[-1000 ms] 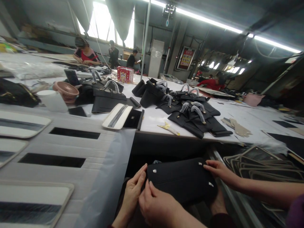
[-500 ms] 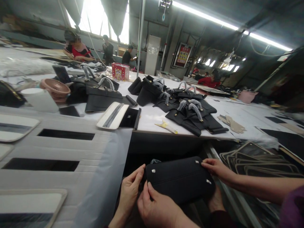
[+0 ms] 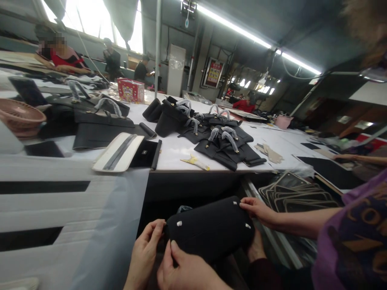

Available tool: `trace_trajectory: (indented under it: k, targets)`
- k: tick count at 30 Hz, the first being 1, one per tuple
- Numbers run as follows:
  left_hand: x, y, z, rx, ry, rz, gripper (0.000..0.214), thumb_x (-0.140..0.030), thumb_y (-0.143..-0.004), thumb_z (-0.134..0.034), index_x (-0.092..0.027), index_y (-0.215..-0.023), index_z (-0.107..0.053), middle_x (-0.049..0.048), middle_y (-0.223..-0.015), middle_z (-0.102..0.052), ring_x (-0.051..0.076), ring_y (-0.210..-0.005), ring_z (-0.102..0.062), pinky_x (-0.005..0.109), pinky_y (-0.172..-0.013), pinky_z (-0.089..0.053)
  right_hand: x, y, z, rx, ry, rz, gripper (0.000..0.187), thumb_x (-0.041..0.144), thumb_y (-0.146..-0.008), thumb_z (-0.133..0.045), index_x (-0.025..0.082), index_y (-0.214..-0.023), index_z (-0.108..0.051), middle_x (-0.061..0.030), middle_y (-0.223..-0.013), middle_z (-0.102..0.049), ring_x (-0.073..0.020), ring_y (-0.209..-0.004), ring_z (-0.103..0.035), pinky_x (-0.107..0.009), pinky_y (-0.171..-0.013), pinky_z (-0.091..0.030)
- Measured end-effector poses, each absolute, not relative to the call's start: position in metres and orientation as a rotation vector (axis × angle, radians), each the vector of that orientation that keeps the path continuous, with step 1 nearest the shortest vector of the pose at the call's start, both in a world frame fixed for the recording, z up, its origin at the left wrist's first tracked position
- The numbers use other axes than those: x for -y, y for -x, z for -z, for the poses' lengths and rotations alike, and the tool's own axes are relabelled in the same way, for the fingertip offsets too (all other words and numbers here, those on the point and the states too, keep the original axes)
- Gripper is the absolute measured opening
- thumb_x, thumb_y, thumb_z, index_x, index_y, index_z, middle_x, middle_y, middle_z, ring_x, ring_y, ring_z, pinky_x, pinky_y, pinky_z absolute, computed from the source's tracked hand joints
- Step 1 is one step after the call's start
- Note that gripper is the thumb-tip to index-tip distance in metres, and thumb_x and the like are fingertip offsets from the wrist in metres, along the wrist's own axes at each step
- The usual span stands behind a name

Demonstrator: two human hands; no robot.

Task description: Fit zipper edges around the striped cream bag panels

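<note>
A black bag (image 3: 208, 231) is held over the dark gap in front of the table, its flat rounded face turned up. Three small white tabs show near its corners. My left hand (image 3: 146, 247) pinches the bag's left end between thumb and fingers. From below, my right hand (image 3: 256, 244), in a dark maroon sleeve, grips the right end; its fingers are mostly hidden behind the bag. A co-worker's two hands are on the same bag: one hand (image 3: 187, 268) pinches the near left edge, the other hand (image 3: 256, 209) the far right corner.
Several black handbags (image 3: 223, 145) with plastic-wrapped handles lie on the white table (image 3: 169, 159). A white panel (image 3: 119, 153) rests by its edge. Stacked dark panels (image 3: 296, 193) sit at right, beside a metal rail (image 3: 272, 237). The co-worker in purple (image 3: 329, 245) stands close at right.
The view has swung right, so the scene sits farther left and more of the co-worker shows. All four hands keep hold of the bag, which is tilted slightly more.
</note>
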State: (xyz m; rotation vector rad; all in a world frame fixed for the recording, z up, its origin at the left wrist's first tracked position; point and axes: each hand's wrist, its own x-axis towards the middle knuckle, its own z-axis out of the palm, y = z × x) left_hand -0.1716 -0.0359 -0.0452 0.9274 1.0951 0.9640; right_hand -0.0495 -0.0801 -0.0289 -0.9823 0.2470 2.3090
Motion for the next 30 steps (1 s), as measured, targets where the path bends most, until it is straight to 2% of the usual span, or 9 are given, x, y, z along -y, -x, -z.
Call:
trace_trajectory:
  k: [2,4,7,10,15,20,25,30]
  targets:
    - [0.038,0.172,0.044,-1.102,-0.920,-0.948,0.051,-0.064,-0.073,-0.070,-0.019,-0.095,-0.070,0.0059,-0.101,-0.072,0.025,-0.094,-0.067,0.028,-0.079,-0.055,0.076,0.053,0.037,0.630,1.216,-2.147,0.045,0.004,-0.085,-0.042,0.024,-0.107,-0.075,0.0053,-0.063,-0.070,-0.0131,-0.067,-0.071,-0.015,-0.044,-0.052]
    - [0.039,0.172,0.042,-1.096,-0.914,-0.931,0.050,-0.064,-0.073,-0.070,-0.019,-0.095,-0.069,0.0054,-0.097,-0.071,0.025,-0.091,-0.067,0.027,-0.075,-0.056,0.074,0.055,0.043,1.216,1.230,-1.891,0.048,0.003,-0.085,-0.037,0.020,-0.109,-0.074,0.0031,-0.059,-0.069,-0.0174,-0.069,-0.071,-0.019,-0.045,-0.054]
    - [0.041,0.173,0.040,-1.081,-0.913,-0.911,0.048,-0.062,-0.075,-0.069,-0.019,-0.096,-0.069,0.0059,-0.097,-0.071,0.025,-0.092,-0.067,0.027,-0.075,-0.056,0.075,0.056,0.049,1.796,1.088,-1.463,0.050,-0.002,-0.082,-0.035,0.016,-0.108,-0.074,0.0019,-0.050,-0.064,-0.0214,-0.066,-0.071,-0.025,-0.047,-0.057]
    - [0.042,0.174,0.040,-1.066,-0.900,-0.891,0.047,-0.061,-0.076,-0.069,-0.019,-0.098,-0.068,0.0059,-0.100,-0.071,0.025,-0.094,-0.066,0.026,-0.076,-0.055,0.074,0.055,0.051,2.135,1.033,-0.984,0.049,-0.005,-0.078,-0.037,0.013,-0.104,-0.075,0.0024,-0.047,-0.062,-0.0222,-0.064,-0.071,-0.027,-0.049,-0.059]
    - [0.044,0.176,0.039,-1.053,-0.891,-0.882,0.047,-0.059,-0.074,-0.072,-0.019,-0.099,-0.068,0.0049,-0.097,-0.071,0.023,-0.090,-0.065,0.025,-0.076,-0.053,0.071,0.054,0.053,2.370,1.022,-0.293,0.046,-0.008,-0.075,-0.040,0.013,-0.093,-0.076,0.0019,-0.052,-0.066,-0.0220,-0.063,-0.071,-0.028,-0.050,-0.059]
    - [0.045,0.174,0.030,-1.084,-0.884,-0.922,0.045,-0.060,-0.071,-0.072,-0.018,-0.088,-0.069,0.0040,-0.087,-0.069,0.022,-0.083,-0.063,0.025,-0.073,-0.051,0.080,0.054,0.049,2.378,0.943,0.126,0.039,-0.007,-0.076,-0.047,0.014,-0.093,-0.075,-0.0008,-0.064,-0.071,-0.0244,-0.070,-0.072,-0.031,-0.053,-0.061]
    - [0.046,0.173,0.031,-1.085,-0.941,-0.954,0.041,-0.056,-0.079,-0.067,-0.017,-0.089,-0.068,0.0047,-0.085,-0.067,0.022,-0.087,-0.061,0.027,-0.077,-0.050,0.089,0.055,0.045,2.323,0.867,0.250,0.038,0.000,-0.078,-0.048,0.016,-0.101,-0.073,-0.0058,-0.084,-0.076,-0.0331,-0.085,-0.071,-0.046,-0.065,-0.065]
    - [0.046,0.173,0.031,-1.056,-0.915,-0.960,0.037,-0.053,-0.080,-0.067,-0.017,-0.089,-0.068,0.0045,-0.087,-0.068,0.020,-0.086,-0.061,0.027,-0.079,-0.049,0.088,0.036,0.036,2.290,0.821,0.191,0.034,0.004,-0.080,-0.050,0.017,-0.101,-0.073,-0.0071,-0.091,-0.076,-0.0328,-0.087,-0.071,-0.045,-0.068,-0.065]
